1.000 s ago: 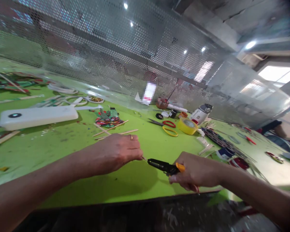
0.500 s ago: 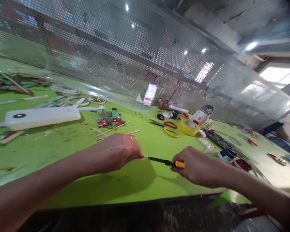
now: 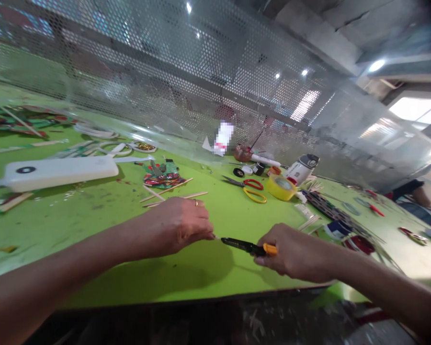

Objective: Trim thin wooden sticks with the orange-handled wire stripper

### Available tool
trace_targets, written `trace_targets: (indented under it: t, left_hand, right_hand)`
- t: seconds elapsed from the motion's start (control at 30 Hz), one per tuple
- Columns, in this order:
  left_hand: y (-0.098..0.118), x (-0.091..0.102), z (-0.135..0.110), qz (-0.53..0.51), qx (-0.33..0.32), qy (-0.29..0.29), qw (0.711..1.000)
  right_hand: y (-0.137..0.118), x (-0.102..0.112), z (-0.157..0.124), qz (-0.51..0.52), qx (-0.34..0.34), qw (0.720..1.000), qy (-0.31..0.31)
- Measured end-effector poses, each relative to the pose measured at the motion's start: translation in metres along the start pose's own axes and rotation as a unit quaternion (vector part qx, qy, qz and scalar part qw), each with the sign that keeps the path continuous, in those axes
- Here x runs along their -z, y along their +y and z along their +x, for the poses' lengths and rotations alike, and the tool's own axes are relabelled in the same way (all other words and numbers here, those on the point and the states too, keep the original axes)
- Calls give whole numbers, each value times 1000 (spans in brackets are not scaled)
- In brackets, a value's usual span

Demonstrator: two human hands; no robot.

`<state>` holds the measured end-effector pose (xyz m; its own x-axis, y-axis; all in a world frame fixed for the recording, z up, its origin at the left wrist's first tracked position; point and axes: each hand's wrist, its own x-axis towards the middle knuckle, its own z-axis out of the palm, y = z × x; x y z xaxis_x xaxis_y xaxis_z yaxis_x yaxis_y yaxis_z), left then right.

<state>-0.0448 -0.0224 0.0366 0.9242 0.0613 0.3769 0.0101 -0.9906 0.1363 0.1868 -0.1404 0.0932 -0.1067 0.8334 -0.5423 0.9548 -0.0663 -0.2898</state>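
My left hand, a ring on one finger, is closed in a pinch above the green table. A short pale tip of a thin stick pokes out from its fingertips; the rest is hidden by the hand. My right hand is wrapped round black-jawed pliers with orange handles. Their jaws point left, with the end right beside the stick's tip. Whether they touch it I cannot tell. Beyond the hands lie scissors with red and yellow handles, and several loose wooden sticks.
A white device lies on the green table at left, near red-and-green scraps. Yellow tape, a white bottle and small jars stand at right. Behind rises a perforated metal screen.
My right hand has shifted slightly down and turned the pliers, so their jaws show broader. My left hand stays almost in place, still pinching the stick.
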Motion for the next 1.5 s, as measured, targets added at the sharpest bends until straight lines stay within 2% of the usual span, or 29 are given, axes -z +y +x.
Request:
trace_targets:
  t: [0.07,0.13,0.23,0.37,0.5,0.6,0.67,0.77,0.9,1.1,1.2,1.33,1.43,1.5]
  left_hand:
    - [-1,-3,-1,13,17,-9,1000]
    - [-1,-5,-1,17,48,-19,998]
    - [0,-5,-1,8,93,-33,995]
    - [-1,-3,-1,-9,68,-50,996]
    - [-2,-2,-3,-8,43,-45,998]
    - [-3,-1,-4,-5,21,-19,1000]
    - [-4,-1,-4,-1,11,-8,1000]
    - [-5,-2,-3,-4,7,-8,1000]
    - [-4,-3,-1,-26,12,-21,999]
    - [4,-3,2,-16,72,-27,997]
    - [1,-5,1,-9,53,-37,998]
    - [-4,-6,-1,1,25,-23,999]
    - [4,-7,1,-11,11,-14,1000]
    - [13,-7,3,-47,-35,-12,998]
  right_hand:
    - [-2,-1,0,-69,0,996,62]
    - [-4,-3,-1,-116,-9,989,94]
    - [-8,-3,-2,-160,-32,980,112]
    - [-13,-3,0,-193,-40,974,114]
    - [-11,-2,6,-133,-16,987,94]
    - [-6,-2,9,1,-21,1000,7]
    - [-2,-3,11,94,-29,993,-63]
    - [3,-6,10,155,-19,982,-105]
    - [4,-7,6,138,-14,987,-82]
    - [-3,0,1,11,-22,999,47]
    - [-3,-1,3,-62,1,995,80]
    - [-4,-5,8,-63,1,995,75]
    - [-11,-4,11,34,-15,999,30]
    - [-17,2,11,116,-4,993,-8]
